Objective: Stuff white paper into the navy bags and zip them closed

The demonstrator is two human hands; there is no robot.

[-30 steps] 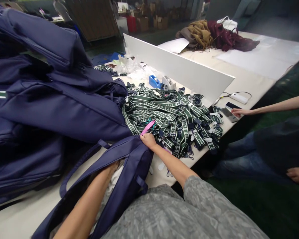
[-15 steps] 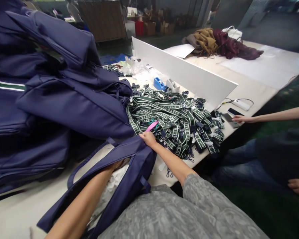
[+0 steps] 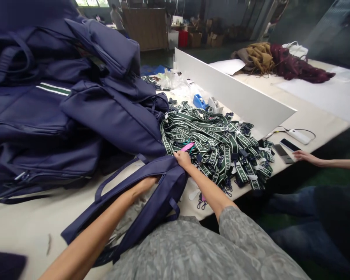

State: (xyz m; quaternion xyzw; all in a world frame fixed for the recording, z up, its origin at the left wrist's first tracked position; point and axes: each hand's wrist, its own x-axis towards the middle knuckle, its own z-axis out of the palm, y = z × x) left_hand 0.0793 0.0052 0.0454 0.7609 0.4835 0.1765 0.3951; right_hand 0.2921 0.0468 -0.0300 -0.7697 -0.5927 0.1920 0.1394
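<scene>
Bag [image 3: 169,187] lay on bench [image 3: 20,229], lower middle of frame | Right hand [image 3: 183,158] had its grip closed on bag's far end | Left hand [image 3: 146,186] was inside, grip hidden, could not tell | Done: bag was open, pale stuffing [image 3: 132,213] in | Undone: seemed not shut yet

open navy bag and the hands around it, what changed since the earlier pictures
The left hand has drawn partly back in the navy bag, so more of it shows. A co-worker's hand has drawn back to the end of the flat grey item. The camera has turned left. The right hand still grips the bag's end, and the strap pile looks unchanged.
</scene>
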